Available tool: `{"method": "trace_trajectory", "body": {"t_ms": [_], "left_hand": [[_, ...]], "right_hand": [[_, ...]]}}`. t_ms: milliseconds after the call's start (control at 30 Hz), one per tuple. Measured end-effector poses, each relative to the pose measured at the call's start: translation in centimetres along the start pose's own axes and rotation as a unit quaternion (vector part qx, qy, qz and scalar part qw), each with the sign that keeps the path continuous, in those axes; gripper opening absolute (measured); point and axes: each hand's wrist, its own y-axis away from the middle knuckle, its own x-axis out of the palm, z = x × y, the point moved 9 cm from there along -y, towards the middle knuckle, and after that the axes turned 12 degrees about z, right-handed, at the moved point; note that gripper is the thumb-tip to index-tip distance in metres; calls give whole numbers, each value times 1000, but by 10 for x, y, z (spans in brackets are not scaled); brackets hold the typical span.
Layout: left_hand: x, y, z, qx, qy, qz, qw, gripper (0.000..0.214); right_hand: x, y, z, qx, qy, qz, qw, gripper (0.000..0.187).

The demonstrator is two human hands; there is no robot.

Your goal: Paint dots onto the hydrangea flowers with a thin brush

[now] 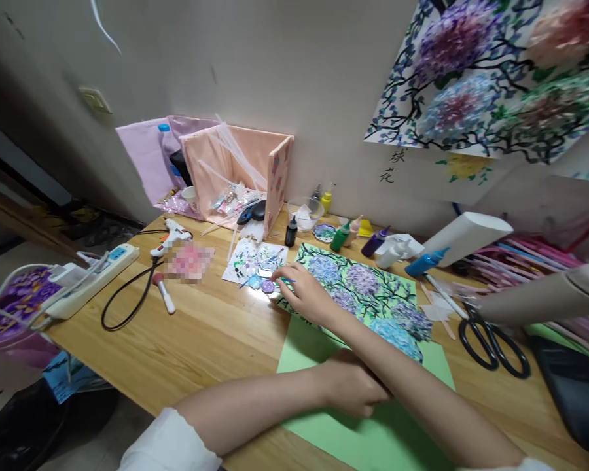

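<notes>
My right hand (pixel 305 293) reaches forward over the wooden table (pixel 201 333), fingers pinched on a thin blue brush (pixel 281 280) whose tip is at small dabs of blue and purple paint (pixel 261 284). These lie at the edge of a paint-smeared white sheet (pixel 255 260). Just right of the hand lies a painting of purple and blue flowers (pixel 368 294) on green paper. My left hand (pixel 351 391) rests closed on a plain green sheet (pixel 373 432), tucked under my right forearm; what is in it, if anything, is hidden.
Paint bottles (pixel 341 235) stand behind the painting, with a pink fabric box (pixel 235 173) at the wall. A glue gun (pixel 171 235), power strip (pixel 93 275) and black cord (pixel 127 297) lie left. Black scissors (pixel 493 343) lie right. A flower painting (pixel 491 78) hangs on the wall.
</notes>
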Motion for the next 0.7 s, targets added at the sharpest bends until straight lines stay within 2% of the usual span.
{"method": "trace_trajectory", "body": {"t_ms": [133, 200, 267, 333, 367, 400, 467, 533, 567, 633, 700], "left_hand": [[0, 4, 2, -20, 4, -11, 1000, 3], [-2, 6, 3, -25, 6, -21, 999, 3], [-4, 7, 3, -27, 7, -35, 999, 8], [-5, 8, 4, -27, 9, -49, 998, 12], [-6, 8, 4, -26, 10, -56, 998, 14], [-6, 9, 4, -24, 11, -63, 998, 16], [-7, 9, 4, -20, 15, -77, 997, 17], [-8, 10, 4, -16, 19, -91, 996, 17], [-9, 10, 3, -14, 22, -98, 995, 17], [-12, 12, 4, -11, 29, -114, 993, 16], [-15, 13, 4, -12, 36, -129, 991, 15]], "right_hand": [[-15, 7, 8, -30, -12, -11, 999, 19], [-37, 22, 10, -57, -21, -50, 997, 20], [-67, 49, 0, -62, -20, -112, 992, 20], [-101, 88, -28, -23, -18, -194, 981, 20], [-119, 113, -50, 17, -21, -246, 969, 20], [-136, 142, -73, 56, -33, -312, 948, 20], [-159, 203, -120, 115, -79, -446, 884, 22], [-164, 253, -158, 158, -108, -532, 825, 23], [-161, 267, -172, 166, -125, -541, 815, 24], [-151, 281, -190, 178, -138, -532, 816, 25], [-141, 283, -197, 181, -141, -515, 826, 25]]}}
